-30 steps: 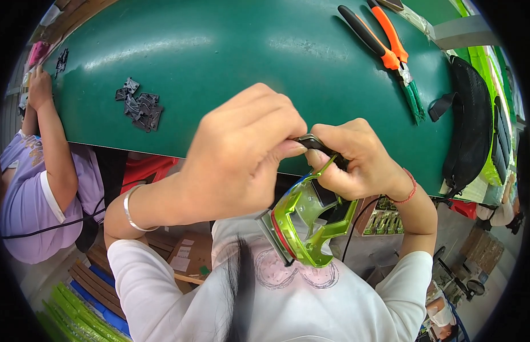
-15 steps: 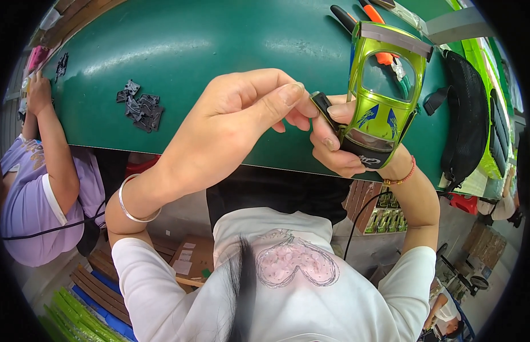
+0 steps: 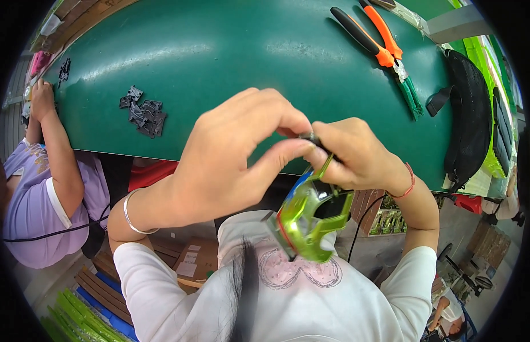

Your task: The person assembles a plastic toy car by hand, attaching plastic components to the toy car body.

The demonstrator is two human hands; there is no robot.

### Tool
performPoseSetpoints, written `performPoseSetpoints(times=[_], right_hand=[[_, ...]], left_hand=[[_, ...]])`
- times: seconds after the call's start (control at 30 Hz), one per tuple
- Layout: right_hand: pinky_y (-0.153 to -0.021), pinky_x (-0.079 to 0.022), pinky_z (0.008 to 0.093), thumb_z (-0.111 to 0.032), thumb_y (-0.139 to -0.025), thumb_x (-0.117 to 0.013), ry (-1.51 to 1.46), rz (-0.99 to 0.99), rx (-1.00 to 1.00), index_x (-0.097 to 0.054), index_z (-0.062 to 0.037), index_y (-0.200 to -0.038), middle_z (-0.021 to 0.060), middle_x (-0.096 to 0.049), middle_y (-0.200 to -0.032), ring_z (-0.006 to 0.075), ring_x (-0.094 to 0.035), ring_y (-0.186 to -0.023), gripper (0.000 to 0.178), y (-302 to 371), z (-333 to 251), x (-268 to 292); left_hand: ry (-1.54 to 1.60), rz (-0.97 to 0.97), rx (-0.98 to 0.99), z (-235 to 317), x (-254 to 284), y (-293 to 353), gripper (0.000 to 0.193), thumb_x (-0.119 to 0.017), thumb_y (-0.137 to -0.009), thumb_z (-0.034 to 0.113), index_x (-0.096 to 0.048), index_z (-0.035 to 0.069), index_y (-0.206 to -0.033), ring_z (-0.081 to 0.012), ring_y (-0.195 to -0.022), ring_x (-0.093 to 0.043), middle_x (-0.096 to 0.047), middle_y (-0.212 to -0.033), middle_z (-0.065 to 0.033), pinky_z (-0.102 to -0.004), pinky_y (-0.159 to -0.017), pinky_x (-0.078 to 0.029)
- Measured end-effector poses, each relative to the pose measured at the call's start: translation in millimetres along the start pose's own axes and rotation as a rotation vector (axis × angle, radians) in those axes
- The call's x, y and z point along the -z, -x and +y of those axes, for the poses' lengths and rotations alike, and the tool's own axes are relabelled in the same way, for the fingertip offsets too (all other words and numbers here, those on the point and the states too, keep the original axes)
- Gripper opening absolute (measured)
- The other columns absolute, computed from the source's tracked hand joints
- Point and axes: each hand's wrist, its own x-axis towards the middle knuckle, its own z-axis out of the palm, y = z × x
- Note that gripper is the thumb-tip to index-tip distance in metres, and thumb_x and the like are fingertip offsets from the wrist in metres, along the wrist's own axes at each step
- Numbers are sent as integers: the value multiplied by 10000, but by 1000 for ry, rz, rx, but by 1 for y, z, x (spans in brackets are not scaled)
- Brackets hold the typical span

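My right hand (image 3: 359, 155) is closed around the front end of a shiny green toy car shell (image 3: 304, 231). The shell hangs below the hand in front of my shirt, tipped down and blurred by motion. Thumb and forefinger of my left hand (image 3: 231, 151) pinch together, touching the right fingertips. A small dark bit (image 3: 312, 138) shows where the fingers of both hands meet; its shape is mostly covered.
Orange-and-black pliers (image 3: 383, 56) lie on the green table (image 3: 242, 51) at the far right. Several dark grey plastic parts (image 3: 144, 115) are piled on the left. A black case (image 3: 469, 114) rests along the right edge. Another person's arm (image 3: 62, 154) reaches the table at left.
The car shell has swung from above the table down toward my shirt, turned over, uncovering the pliers. My right hand has rolled over with it; my left fingertips have come onto the right ones.
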Motion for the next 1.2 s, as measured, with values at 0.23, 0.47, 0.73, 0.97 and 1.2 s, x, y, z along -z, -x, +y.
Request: performPoseSetpoints(times=[0.23, 0.47, 0.73, 0.97, 1.2], right_hand=[[-488, -452, 435, -53, -834, -700, 157, -9, 157, -482, -29, -821, 111, -535, -641, 329, -573, -546, 221, -1, 0, -10], [-484, -447, 401, -116, -918, -670, -73, -93, -55, -571, 14, -917, 87, -580, -596, 293, -582, -508, 164, 7, 9, -5], [-385, -351, 301, -264, -1057, -572, -1302, -210, -337, -609, 41, -905, 136, -581, -698, 174, -500, -473, 343, 3, 3, 14], [-384, -348, 293, -318, -1079, -535, -1485, -296, -348, -593, 49, -904, 119, -529, -633, 172, -471, -459, 411, 0, 16, 9], [-554, -457, 250, -266, -1086, -535, -1051, -110, -549, -575, 0, -1230, 74, -640, -793, 126, -555, -582, 306, -10, -8, 23]], left_hand=[[-248, -32, -225, 4, -2, 2, 238, -769, -738, -73, -633, -27, -929, -333, -805, -643, -654, -868, -146, -395, -675, -525], [-25, -221, -24, -8, 4, -14, 89, -699, -854, -45, -628, -37, -907, -266, -787, -636, -628, -833, -132, -342, -679, -501], [633, -190, 405, 13, 12, -15, 255, -544, -1101, 187, -656, -42, -1086, -141, -910, -681, -724, -973, -76, -280, -825, -510], [634, -194, 421, 8, 13, -17, 271, -534, -1106, 210, -661, -28, -1084, -129, -887, -671, -731, -972, -64, -278, -835, -501], [95, 94, -121, 4, 25, -21, 412, -643, -1035, 320, -642, -3, -1290, -266, -1067, -638, -681, -1223, -127, -384, -941, -502]])
